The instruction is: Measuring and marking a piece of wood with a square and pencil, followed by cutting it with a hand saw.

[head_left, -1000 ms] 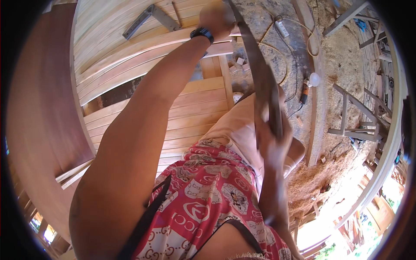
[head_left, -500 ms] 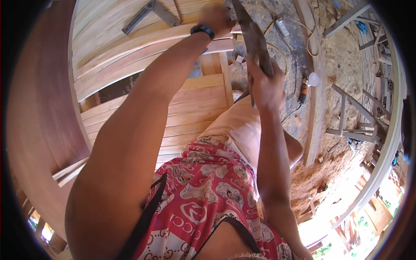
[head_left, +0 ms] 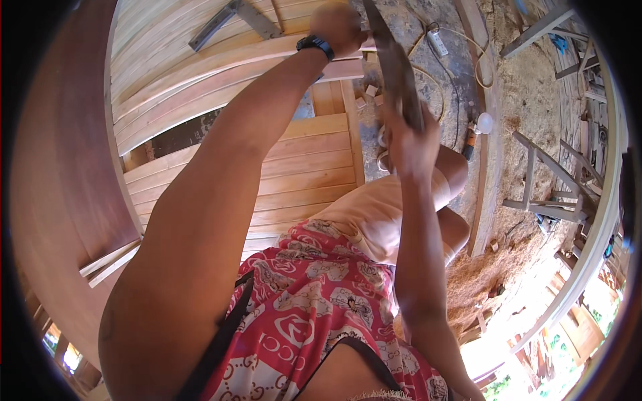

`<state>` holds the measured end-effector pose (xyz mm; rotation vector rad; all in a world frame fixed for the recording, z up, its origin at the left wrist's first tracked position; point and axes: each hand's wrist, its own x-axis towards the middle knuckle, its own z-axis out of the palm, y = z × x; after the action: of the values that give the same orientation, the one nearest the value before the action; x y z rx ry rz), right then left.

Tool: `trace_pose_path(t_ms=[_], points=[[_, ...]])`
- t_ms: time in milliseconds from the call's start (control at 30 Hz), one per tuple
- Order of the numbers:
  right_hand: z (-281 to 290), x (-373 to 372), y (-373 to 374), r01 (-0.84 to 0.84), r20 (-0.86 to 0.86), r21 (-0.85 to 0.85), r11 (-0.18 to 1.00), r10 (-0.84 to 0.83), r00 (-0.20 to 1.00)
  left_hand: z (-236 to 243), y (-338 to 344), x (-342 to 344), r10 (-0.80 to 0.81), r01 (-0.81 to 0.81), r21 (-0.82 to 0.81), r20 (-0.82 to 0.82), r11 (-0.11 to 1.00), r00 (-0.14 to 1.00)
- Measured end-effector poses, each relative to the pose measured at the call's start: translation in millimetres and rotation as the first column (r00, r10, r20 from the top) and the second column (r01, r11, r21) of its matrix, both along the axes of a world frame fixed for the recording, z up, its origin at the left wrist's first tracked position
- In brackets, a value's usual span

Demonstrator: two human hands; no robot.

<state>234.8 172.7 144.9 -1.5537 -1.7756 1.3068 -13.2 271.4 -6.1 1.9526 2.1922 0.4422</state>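
My right hand (head_left: 412,144) is closed round the grip of a handsaw (head_left: 396,70), whose long dark blade points away toward the top of the view. Farther off, my left hand (head_left: 336,30), with a dark watch at its wrist, is closed on the end of a wooden board (head_left: 369,44). Its fingers are mostly hidden and somewhat blurred. The saw blade stands just right of that hand, beside the board's end; whether the teeth touch wood I cannot tell. Other long boards (head_left: 267,70) lie under my left forearm.
A slatted wood panel (head_left: 307,160) lies below the boards, with an angled metal square (head_left: 235,23) beyond. On the floor are small wood offcuts (head_left: 371,90), a power strip (head_left: 437,41) with cords, and an orange-and-black power tool (head_left: 470,144). Wooden trestles (head_left: 545,174) stand right, near sawdust.
My right hand and the saw have shifted slightly, within a short stroke. My bent legs show more to the right. My left hand stays at the board's end.
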Motion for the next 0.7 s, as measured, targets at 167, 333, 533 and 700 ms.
trace_pose_path(t_ms=[167, 333, 533, 700], points=[[16.7, 34.6, -29.6, 0.027, -0.058, -0.014, 1.000, -0.028, 0.998, 4.8, -0.5, 1.0, -0.006, 0.008, 0.037, -0.031, 0.999, 0.999], [102.5, 137.1, -157.1, 0.090, -0.030, -0.013, 0.996, -0.090, 0.996, 5.0, -3.2, 1.6, 0.001, -0.001, 0.028, 0.020, 1.000, 1.000], [47.3, 62.1, -76.6, 0.150, 0.104, -0.121, 0.981, -0.138, 0.985, 8.8, -4.2, 0.7, -0.006, 0.004, 0.033, 0.077, 0.999, 0.997], [-6.7, -9.5, 16.4, 0.066, -0.018, -0.064, 0.996, -0.067, 0.998, 0.9, -6.7, 2.1, -0.010, 0.013, 0.025, -0.094, 1.000, 0.995]])
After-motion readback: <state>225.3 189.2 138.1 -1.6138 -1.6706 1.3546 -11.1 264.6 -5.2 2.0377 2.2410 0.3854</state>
